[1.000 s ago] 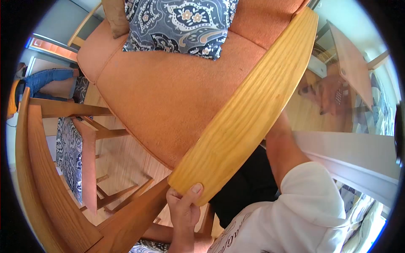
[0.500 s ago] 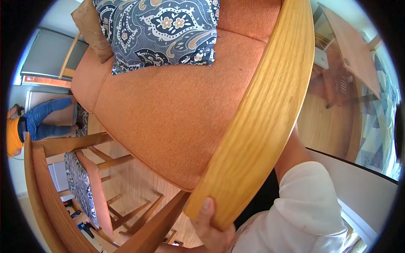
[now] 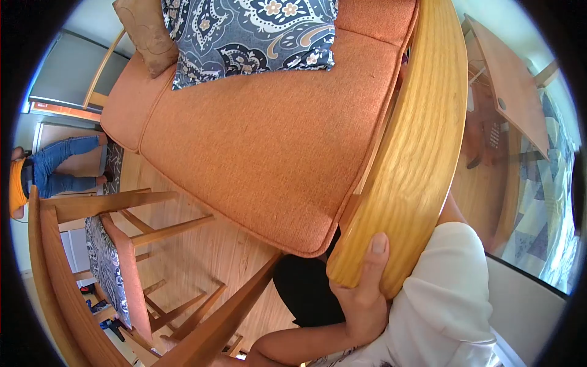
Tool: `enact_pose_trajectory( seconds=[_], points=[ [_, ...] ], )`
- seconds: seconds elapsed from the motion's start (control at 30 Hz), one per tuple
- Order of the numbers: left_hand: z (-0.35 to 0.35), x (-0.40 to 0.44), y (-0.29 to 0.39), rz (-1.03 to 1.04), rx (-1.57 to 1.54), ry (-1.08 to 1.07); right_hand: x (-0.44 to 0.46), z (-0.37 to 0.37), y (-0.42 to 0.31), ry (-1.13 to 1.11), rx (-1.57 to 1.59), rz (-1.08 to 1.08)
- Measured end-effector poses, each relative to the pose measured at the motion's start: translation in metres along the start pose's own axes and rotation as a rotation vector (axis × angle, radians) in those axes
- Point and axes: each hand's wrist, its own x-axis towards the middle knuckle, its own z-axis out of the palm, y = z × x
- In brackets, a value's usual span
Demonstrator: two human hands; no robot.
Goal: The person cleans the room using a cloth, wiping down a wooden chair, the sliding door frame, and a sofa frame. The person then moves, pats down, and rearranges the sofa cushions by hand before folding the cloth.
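My left hand [image 3: 364,300] is wrapped round the front end of a curved wooden armrest [image 3: 422,140], its thumb lying on top. The armrest belongs to a sofa with an orange seat cushion [image 3: 263,153]; a narrow gap shows between the two. On the far side of the armrest, my right forearm [image 3: 452,211] comes out of a white sleeve [image 3: 452,263] and passes behind the wood, which hides my right hand. A blue paisley pillow [image 3: 257,37] and a brown pillow [image 3: 147,37] lie on the sofa.
Wooden chair frames [image 3: 55,263] and a patterned seat [image 3: 107,269] stand at the lower left. A person in jeans [image 3: 64,162] is at the far left. Beyond glass on the right is a wooden desk [image 3: 510,79]. My dark-clad leg [image 3: 306,287] is below the cushion.
The armrest's front end and my left hand have shifted right and up in view. A gap now shows between armrest and cushion, and more of my left forearm is visible.
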Motion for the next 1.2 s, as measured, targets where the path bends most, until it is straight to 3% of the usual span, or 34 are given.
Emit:
enact_pose_trajectory(
  seconds=[0.23, 0.37, 0.4, 0.47, 0.57, 0.6, 0.67, 0.7, 0.77, 0.97, 1.03, 1.1, 1.2],
  points=[
    [0.0, 0.005, -0.008, 0.066, -0.062, -0.043, -0.047, -0.005, 0.01, -0.069, -0.014, 0.019],
    [-0.021, 0.011, -0.02, 0.118, -0.152, -0.337, -0.089, -0.001, 0.01, -0.143, 0.022, 0.021],
    [-0.031, 0.012, -0.019, 0.117, -0.159, -0.326, -0.103, 0.003, 0.013, -0.16, 0.041, 0.027],
    [-0.044, 0.016, -0.01, -0.026, 0.09, -0.397, -0.123, 0.004, 0.011, -0.197, 0.071, 0.026],
    [-0.076, 0.016, 0.014, -0.145, 0.208, -0.554, -0.132, 0.021, 0.009, -0.251, 0.151, 0.052],
    [-0.087, 0.009, 0.023, -0.14, 0.204, -0.549, -0.131, 0.028, 0.011, -0.265, 0.184, 0.067],
    [-0.103, -0.002, 0.037, 0.17, 0.325, -0.378, -0.129, 0.039, 0.022, -0.275, 0.25, 0.092],
    [-0.104, -0.004, 0.042, 0.169, 0.315, -0.372, -0.134, 0.037, 0.02, -0.285, 0.25, 0.07],
    [-0.118, -0.005, 0.049, 0.32, 0.393, -0.274, -0.177, 0.022, -0.004, -0.371, 0.08, -0.145],
    [-0.172, -0.018, 0.02, 0.186, 0.593, -0.241, -0.216, -0.035, 0.05, -0.428, -0.459, -0.329],
    [-0.186, -0.02, 0.011, 0.168, 0.608, -0.213, -0.208, -0.033, 0.081, -0.379, -0.529, -0.003],
    [-0.198, -0.015, 0.005, 0.155, 0.636, -0.184, -0.181, -0.027, 0.146, -0.354, -0.535, 0.015],
    [-0.209, -0.006, -0.004, 0.178, 0.636, -0.125, -0.172, -0.025, 0.169, -0.377, -0.634, 0.041]
  ],
)
